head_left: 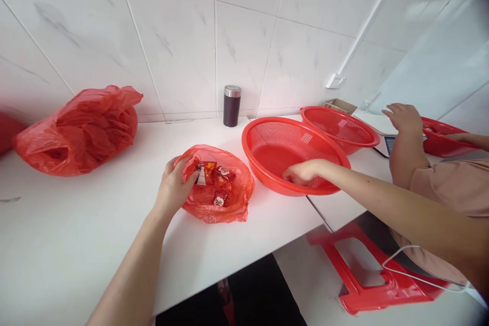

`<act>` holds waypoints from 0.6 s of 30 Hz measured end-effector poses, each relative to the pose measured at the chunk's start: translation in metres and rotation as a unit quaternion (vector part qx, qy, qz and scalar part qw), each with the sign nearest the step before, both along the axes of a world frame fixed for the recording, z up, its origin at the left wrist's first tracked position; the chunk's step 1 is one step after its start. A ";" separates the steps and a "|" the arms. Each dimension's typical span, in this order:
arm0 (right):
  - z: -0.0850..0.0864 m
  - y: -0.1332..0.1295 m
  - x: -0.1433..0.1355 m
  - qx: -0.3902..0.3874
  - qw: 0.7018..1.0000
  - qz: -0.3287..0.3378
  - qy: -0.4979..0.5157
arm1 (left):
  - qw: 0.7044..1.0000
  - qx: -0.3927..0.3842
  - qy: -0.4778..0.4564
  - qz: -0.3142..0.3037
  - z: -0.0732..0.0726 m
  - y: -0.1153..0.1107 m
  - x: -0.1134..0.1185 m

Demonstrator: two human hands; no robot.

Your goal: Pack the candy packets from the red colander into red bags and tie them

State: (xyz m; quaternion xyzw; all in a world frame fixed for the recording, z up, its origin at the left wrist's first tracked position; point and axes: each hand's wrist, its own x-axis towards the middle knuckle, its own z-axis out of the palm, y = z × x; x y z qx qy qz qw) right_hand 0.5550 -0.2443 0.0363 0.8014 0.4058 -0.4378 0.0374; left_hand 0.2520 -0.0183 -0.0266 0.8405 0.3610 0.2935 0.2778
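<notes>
My left hand [173,183] pinches the left rim of an open red plastic bag [242,196], thumb inside and fingers outside. In the bag lie several small wrapped packets; one red-and-white packet [206,173] rests close to my thumb, and a darker red one [223,177] sits beside it. To the right, a large red plastic colander [263,137] stands on the white table. Reaching down into it over the front rim is my right hand [301,172], its fingers curled near the bottom. Whatever those fingers hold is hidden.
A full-looking red bag [80,132] lies at the left. Against the wall stands a dark tumbler [231,107]. Another red colander [340,125] and a scale [388,143] are at the back right, near a co-worker's raised hand [405,117]. A red stool [367,293] stands below.
</notes>
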 end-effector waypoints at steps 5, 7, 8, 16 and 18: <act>0.006 0.003 -0.006 0.092 0.996 -0.005 0.021 | 1.000 -0.009 0.001 0.009 -0.002 0.002 0.000; 0.018 0.006 -0.007 0.196 0.978 -0.045 0.063 | 1.000 -0.011 0.001 0.008 -0.002 0.002 0.000; 0.026 0.007 -0.007 0.252 0.961 -0.071 0.090 | 1.000 -0.011 0.001 0.008 -0.002 0.003 0.000; 0.068 0.014 -0.052 0.397 0.885 -0.083 0.227 | 1.000 -0.007 0.001 0.010 -0.003 0.003 0.000; 0.065 0.017 -0.072 0.419 0.876 -0.073 0.228 | 1.000 -0.006 -0.001 0.006 -0.003 0.002 0.000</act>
